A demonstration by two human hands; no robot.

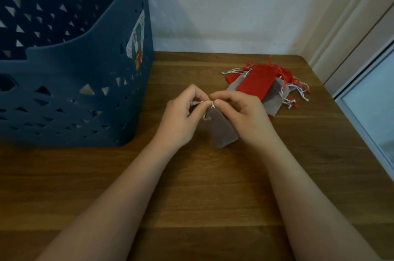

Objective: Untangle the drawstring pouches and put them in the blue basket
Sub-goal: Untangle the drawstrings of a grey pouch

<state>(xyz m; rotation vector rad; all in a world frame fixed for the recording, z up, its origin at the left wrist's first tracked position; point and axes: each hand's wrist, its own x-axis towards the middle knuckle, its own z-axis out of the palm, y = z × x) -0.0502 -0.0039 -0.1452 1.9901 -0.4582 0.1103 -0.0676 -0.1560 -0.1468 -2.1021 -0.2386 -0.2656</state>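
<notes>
A wooden surface (pixel 213 186) runs up to a pale wall, with the blue basket (pixel 70 94) at your left and a pile (pixel 264 85) of red and grey pouches at the back right. Between them, you hold one grey pouch (pixel 219 130) just above the wood. Your left hand (pixel 181 115) pinches the white cord (pixel 199 103) and your right hand (pixel 241 115) pinches it at the knot by the pouch's mouth, fingertips nearly meeting. To do this well, keep the right pinch firm at the mouth and draw the cord out leftward in short pulls, so the snag loosens rather than tightens. The pouch hangs with its mouth up and away from you, its long axis slanting down toward you and slightly rightward.
</notes>
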